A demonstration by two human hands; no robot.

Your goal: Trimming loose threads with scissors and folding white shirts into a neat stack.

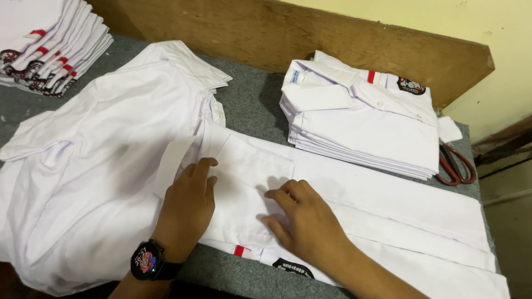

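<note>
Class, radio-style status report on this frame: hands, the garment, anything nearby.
Left hand and right hand flat, pressing white shirt on grey table. Folded shirt stack behind. Red scissors beside stack, clear of hands.

Bare grey worktop point(252, 99) at upper centre gives my hand passage between loose shirts point(100, 155) and folded stack point(360, 124). Red scissors point(455, 165) block right edge; wooden backboard point(332, 39) closes the top.

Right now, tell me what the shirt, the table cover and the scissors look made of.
Shirt: thin white woven cloth, matte, judging by soft creases. Table cover: grey felt-like fabric, fuzzy and dull. Scissors: red handles, probably plastic with a slight sheen; the blades are hidden.
</note>
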